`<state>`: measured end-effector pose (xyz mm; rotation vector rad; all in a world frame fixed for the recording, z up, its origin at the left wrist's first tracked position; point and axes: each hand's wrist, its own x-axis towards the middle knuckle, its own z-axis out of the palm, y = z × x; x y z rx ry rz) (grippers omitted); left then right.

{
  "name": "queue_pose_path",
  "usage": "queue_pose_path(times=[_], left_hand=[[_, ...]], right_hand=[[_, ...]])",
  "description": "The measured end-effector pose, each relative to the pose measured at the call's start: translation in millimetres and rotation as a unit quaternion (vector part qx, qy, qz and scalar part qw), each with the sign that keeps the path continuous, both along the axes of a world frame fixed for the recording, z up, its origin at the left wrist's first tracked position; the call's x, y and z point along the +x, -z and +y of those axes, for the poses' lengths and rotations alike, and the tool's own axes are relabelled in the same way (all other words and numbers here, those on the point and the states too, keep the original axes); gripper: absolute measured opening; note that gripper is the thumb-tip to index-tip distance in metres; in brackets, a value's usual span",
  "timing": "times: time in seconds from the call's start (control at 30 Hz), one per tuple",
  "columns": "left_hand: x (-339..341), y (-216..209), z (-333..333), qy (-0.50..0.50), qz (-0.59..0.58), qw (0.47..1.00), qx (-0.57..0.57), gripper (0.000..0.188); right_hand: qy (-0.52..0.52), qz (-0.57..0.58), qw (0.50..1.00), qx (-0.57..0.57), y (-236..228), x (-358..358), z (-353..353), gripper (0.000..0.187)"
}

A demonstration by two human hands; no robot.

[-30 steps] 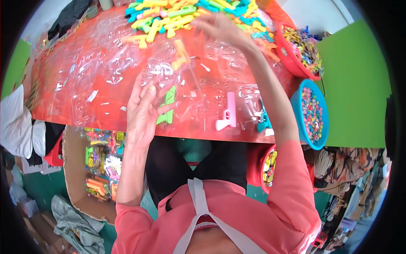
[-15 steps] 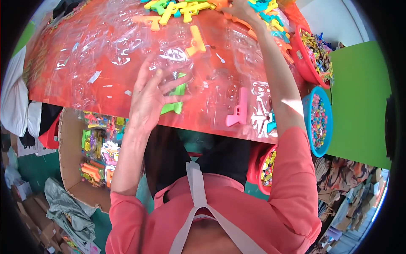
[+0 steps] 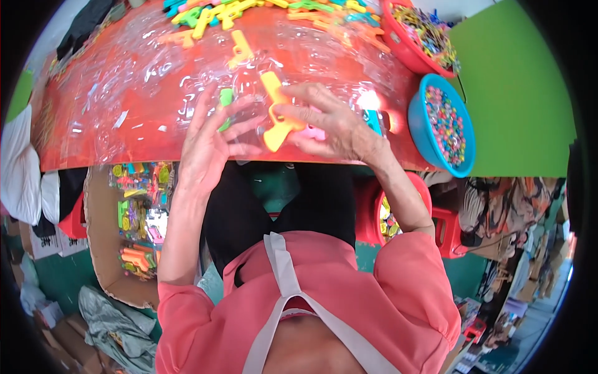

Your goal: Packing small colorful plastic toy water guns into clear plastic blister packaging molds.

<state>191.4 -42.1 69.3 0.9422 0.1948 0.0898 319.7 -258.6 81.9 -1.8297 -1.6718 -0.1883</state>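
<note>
My right hand (image 3: 341,128) grips a yellow toy gun (image 3: 275,136) between thumb and fingers, just above the table's near edge. Beside it my left hand (image 3: 208,143) hangs with its fingers spread, holding nothing. Under the left fingers lies a green toy gun (image 3: 225,100), partly hidden. A pink toy gun (image 3: 313,133) shows below the right hand, mostly covered. To the right sits a blue toy gun (image 3: 372,121). Farther off, a yellow-orange toy gun (image 3: 240,48) rests among clear molded plastic trays (image 3: 156,70).
Colourful toy guns (image 3: 230,12) are heaped at the table's far side. A red basin (image 3: 398,40) of small toys and a blue basin (image 3: 418,134) of beads flank the right side. At lower left, a cardboard box (image 3: 99,249) holds packaged toys. A red tub (image 3: 369,212) is below the table edge.
My right hand has come back from the far heap toward me, now with a yellow toy gun in it. My left hand remains spread near the green toy gun. The view has shifted.
</note>
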Motion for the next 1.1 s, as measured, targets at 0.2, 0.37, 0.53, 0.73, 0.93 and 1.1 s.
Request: queue_pose_path(times=[0.2, 0.37, 0.53, 0.73, 0.93, 1.1], left_hand=[[-24, 9, -23, 0.052, 0.018, 0.998, -0.014, 0.06], [-39, 18, -31, 0.052, 0.039, 0.998, -0.016, 0.057], [-43, 16, -42, 0.063, 0.035, 0.997, -0.01, 0.057], [-40, 18, -55, 0.091, 0.032, 0.994, -0.043, 0.06], [-7, 6, -77, 0.157, 0.032, 0.986, -0.051, 0.064], [48, 16, -97, 0.175, 0.02, 0.983, -0.054, 0.064]], right_hand=[[0.089, 0.01, 0.996, 0.03, 19, -40, -25, 0.046], [0.085, 0.224, 0.968, 0.071, 20, -67, -46, 0.037], [0.417, -0.075, 0.904, 0.06, 46, 21, -109, 0.026], [0.504, -0.15, 0.842, -0.116, 73, 106, -125, 0.047], [0.473, -0.175, 0.862, -0.062, 51, 152, -112, 0.018], [0.485, -0.083, 0.864, -0.106, 5, 159, -92, 0.017]])
